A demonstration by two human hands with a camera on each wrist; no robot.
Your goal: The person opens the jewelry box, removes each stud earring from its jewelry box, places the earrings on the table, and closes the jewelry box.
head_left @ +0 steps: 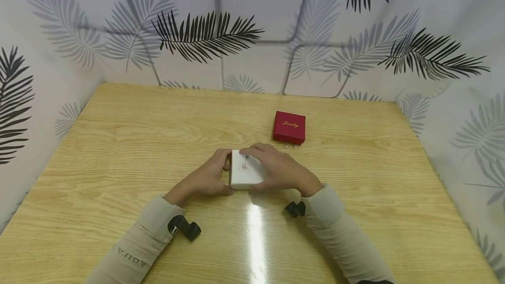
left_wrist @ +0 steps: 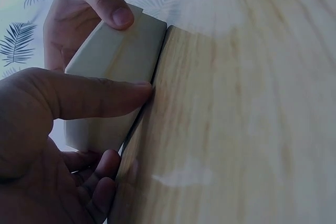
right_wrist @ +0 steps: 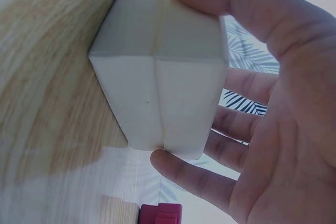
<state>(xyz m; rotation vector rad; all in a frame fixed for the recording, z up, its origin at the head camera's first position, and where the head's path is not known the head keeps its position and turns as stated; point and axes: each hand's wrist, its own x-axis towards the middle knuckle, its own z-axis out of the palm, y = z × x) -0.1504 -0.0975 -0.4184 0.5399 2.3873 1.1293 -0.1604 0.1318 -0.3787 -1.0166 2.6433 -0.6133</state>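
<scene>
A small white box (head_left: 241, 176) with a faint printed picture on its lid sits on the table in front of the person. My left hand (head_left: 209, 179) holds it at the left end, its thumb (left_wrist: 113, 98) low on the near side, close to the tabletop. From the right, my right hand (head_left: 281, 169) grips the same box with the thumb on the near side and a fingertip at the far side, up at the lid. In the right wrist view, a seam runs round the white box (right_wrist: 126, 87) between lid and base.
A dark red box (head_left: 289, 127) with gold "Jewelry" lettering stands farther back, right of the hands. Two tiny shiny pieces, like stud earrings (head_left: 295, 147), lie just before it. A leaf-patterned curtain (head_left: 252, 69) hangs behind the wooden table (head_left: 138, 130).
</scene>
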